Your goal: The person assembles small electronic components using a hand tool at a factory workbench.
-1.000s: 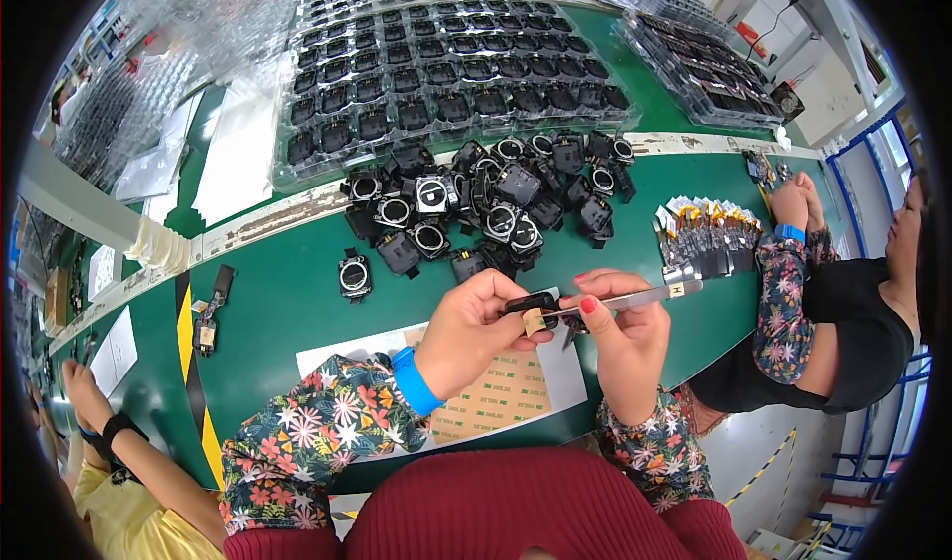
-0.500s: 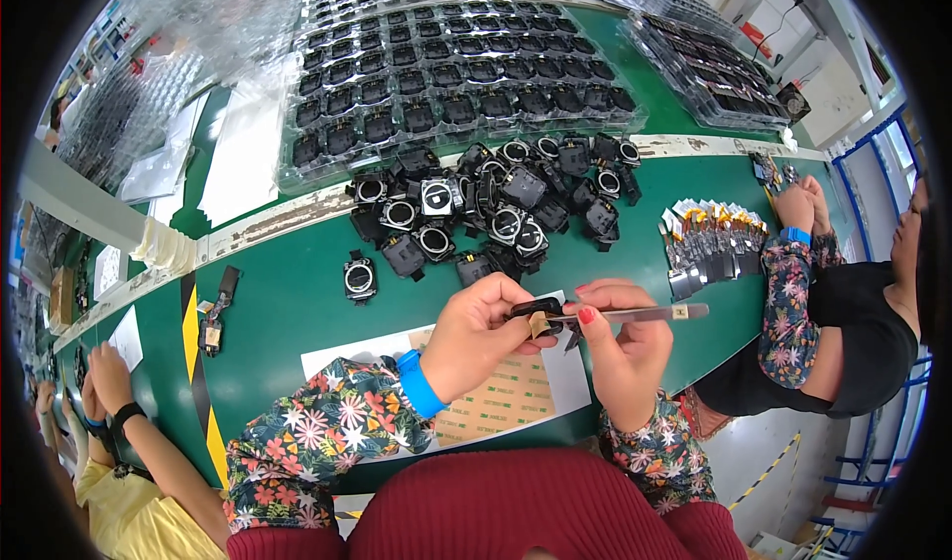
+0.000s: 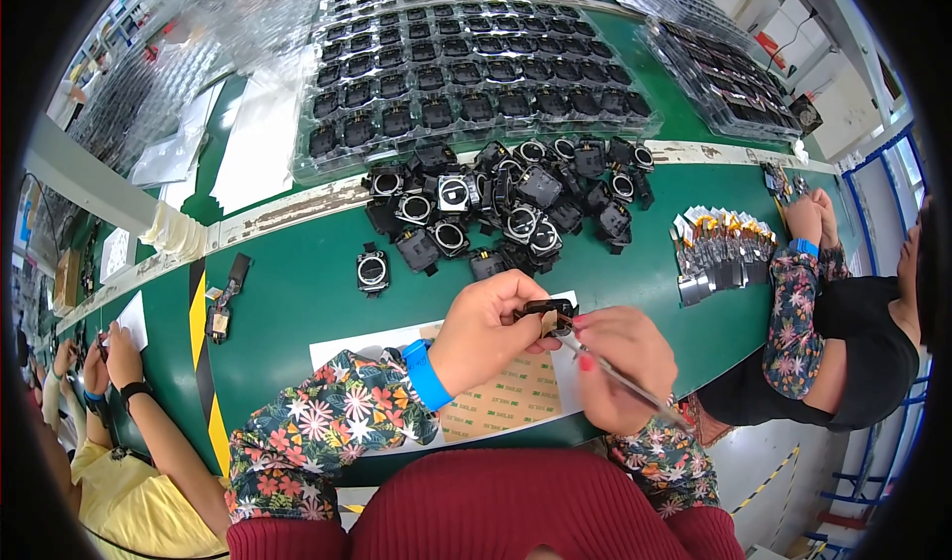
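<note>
Both hands are seen low in the centre of the head view, the only one given: the left hand [image 3: 488, 330] is closed around a small black plastic camera-like module [image 3: 544, 312], pinched between thumb and fingers just above the white adhesive sheet with tan backing [image 3: 501, 393], while the right hand [image 3: 620, 367] is closed on slim metal tweezers [image 3: 613, 373] whose tip is brought against the module's right side. The module is judged light and rigid, with small, probably delicate fittings, so it is best held by its outer frame edges, as it is now, and not by its round opening. Above the hands, at mid-frame, a loose heap of similar black modules with round silver-rimmed openings [image 3: 506, 213] is spread on the green work table [image 3: 297, 292], and one module [image 3: 372, 270] lies apart to the left. Clear plastic trays filled with rows of black parts [image 3: 466, 84] occupy the upper frame. A fan of silvery flat parts [image 3: 719, 252] is laid out at the right, beside another person's floral-sleeved arm [image 3: 793, 307]. At the lower left, a further person's hands [image 3: 99, 357] are seen.
</note>
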